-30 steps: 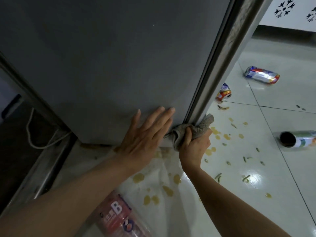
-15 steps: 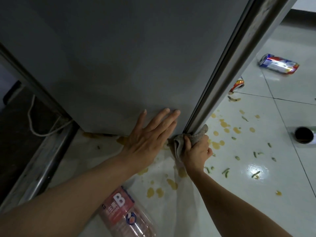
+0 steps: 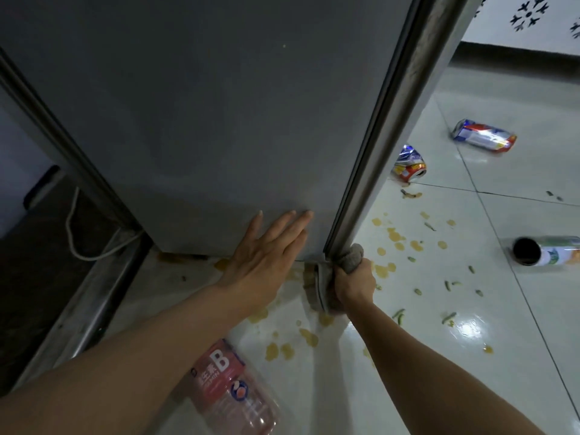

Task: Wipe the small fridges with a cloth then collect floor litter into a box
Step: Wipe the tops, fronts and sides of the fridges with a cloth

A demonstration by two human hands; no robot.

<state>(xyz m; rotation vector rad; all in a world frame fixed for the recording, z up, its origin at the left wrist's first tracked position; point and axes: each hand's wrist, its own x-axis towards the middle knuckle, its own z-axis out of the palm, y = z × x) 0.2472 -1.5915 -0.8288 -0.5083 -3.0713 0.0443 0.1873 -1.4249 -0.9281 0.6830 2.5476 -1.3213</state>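
Clear plastic bottle with pink label [image 3: 230,390] lying on the white tiled floor [image 3: 408,356], left hand [image 3: 266,255] flat, fingers spread on the grey fridge side [image 3: 204,120], right hand [image 3: 353,284] gripping a grey cloth [image 3: 350,257] at the fridge's bottom corner, yellow spills, crushed cans [image 3: 408,164] beyond

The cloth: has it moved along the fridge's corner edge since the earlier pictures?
Yes. The cloth, gripped by the right hand, has slid down the fridge corner edge to its bottom end.

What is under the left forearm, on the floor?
A pink-labelled plastic bottle lies on the white floor among yellow stains. The left forearm covers its upper end, so a cap cannot be seen.
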